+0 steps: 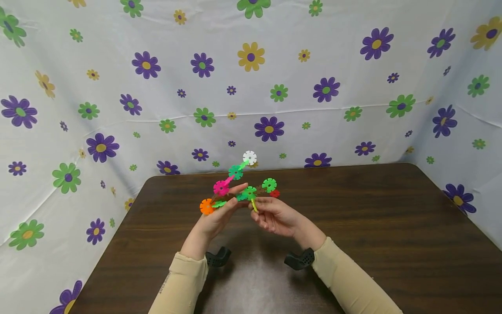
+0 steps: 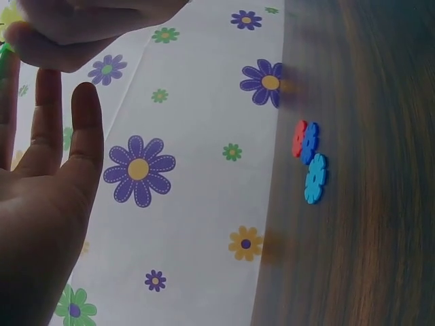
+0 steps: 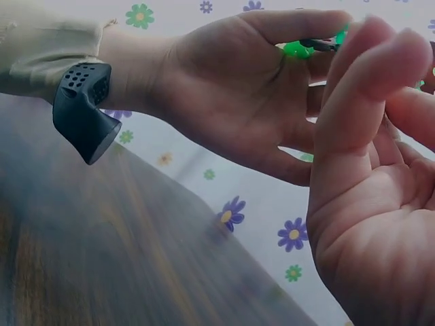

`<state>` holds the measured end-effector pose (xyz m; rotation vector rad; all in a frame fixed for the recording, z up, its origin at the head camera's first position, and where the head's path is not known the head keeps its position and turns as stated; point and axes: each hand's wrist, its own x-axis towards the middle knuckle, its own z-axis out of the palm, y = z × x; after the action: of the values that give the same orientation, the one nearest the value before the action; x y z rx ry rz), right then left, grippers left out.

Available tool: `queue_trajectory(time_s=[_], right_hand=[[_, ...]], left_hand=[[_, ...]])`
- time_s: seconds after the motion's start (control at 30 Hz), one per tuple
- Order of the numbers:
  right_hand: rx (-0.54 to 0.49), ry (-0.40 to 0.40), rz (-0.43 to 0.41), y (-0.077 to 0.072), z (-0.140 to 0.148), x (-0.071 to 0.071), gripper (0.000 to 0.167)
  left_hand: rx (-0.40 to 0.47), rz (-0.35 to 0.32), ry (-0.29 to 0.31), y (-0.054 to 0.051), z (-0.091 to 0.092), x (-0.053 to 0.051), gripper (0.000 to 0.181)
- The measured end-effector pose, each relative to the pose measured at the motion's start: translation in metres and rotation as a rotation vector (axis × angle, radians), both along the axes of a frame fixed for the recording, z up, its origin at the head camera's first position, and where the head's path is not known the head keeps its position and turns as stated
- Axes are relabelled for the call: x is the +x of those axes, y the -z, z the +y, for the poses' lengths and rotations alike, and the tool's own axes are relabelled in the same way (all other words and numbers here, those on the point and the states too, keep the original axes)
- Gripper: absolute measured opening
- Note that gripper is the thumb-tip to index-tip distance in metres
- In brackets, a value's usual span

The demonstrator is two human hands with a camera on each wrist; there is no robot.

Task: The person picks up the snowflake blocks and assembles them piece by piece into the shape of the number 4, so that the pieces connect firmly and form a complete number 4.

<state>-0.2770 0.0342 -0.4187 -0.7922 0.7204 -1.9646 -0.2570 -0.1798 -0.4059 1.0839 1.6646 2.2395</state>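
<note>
A chain of toy discs (image 1: 250,192) is suspended above the brown table (image 1: 392,218), supported by both hands. The left hand (image 1: 213,222) has the chain between thumb and fingers; in the left wrist view, its outer fingers are extended. The right hand (image 1: 280,216) pinches a yellow disc (image 1: 254,205) of the chain between thumb and fingertips.

At the chain's left end, an orange disc (image 1: 205,207) lies over the left hand. A white disc (image 1: 252,156) tops its raised branch and, in the head view, overlaps the floral cloth (image 1: 333,117) above the table's back edge (image 1: 337,167). The two hands are close together, leaving a narrow gap. To their right the table top extends widely; to their left its slanting edge is nearer.

The left wrist view shows a red disc (image 2: 299,139), a blue disc (image 2: 310,142) and a light blue disc (image 2: 315,178) on the table near its edge, the red and blue overlapping.
</note>
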Motion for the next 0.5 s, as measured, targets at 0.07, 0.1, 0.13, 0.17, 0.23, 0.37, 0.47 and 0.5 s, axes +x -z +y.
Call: queue_trajectory(time_s=[0.07, 0.1, 0.13, 0.17, 0.23, 0.37, 0.47, 0.5], right_hand=[[-0.017, -0.019, -0.03, -0.0005, -0.0007, 0.0005, 0.043], [-0.024, -0.024, -0.042, -0.0005, -0.001, 0.0007, 0.043], [-0.028, -0.027, -0.052, -0.0004, -0.0015, 0.001, 0.043], [-0.031, -0.027, -0.06, -0.0005, -0.0019, 0.0013, 0.044], [-0.035, -0.023, -0.072, -0.0006, -0.0029, 0.0021, 0.044], [-0.038, -0.006, -0.09, -0.0001, -0.005, 0.0033, 0.041], [-0.035, 0.017, -0.082, 0.0007, -0.0052, 0.0036, 0.038], [-0.033, 0.025, -0.074, 0.001, -0.0052, 0.0038, 0.037]], left_hand=[[-0.005, -0.001, -0.005, 0.0002, -0.0006, 0.0004, 0.037], [-0.008, -0.003, -0.009, 0.0003, -0.0009, 0.0005, 0.038], [-0.011, -0.004, -0.013, 0.0005, -0.0011, 0.0005, 0.038], [-0.012, -0.003, -0.016, 0.0003, -0.0012, 0.0006, 0.038], [-0.016, -0.001, -0.023, 0.0005, -0.0017, 0.0004, 0.038], [-0.007, 0.003, -0.042, 0.0013, -0.0011, -0.0003, 0.038], [-0.002, 0.007, -0.049, 0.0033, 0.0004, -0.0018, 0.039], [-0.003, 0.01, -0.047, 0.004, 0.0009, -0.0024, 0.039]])
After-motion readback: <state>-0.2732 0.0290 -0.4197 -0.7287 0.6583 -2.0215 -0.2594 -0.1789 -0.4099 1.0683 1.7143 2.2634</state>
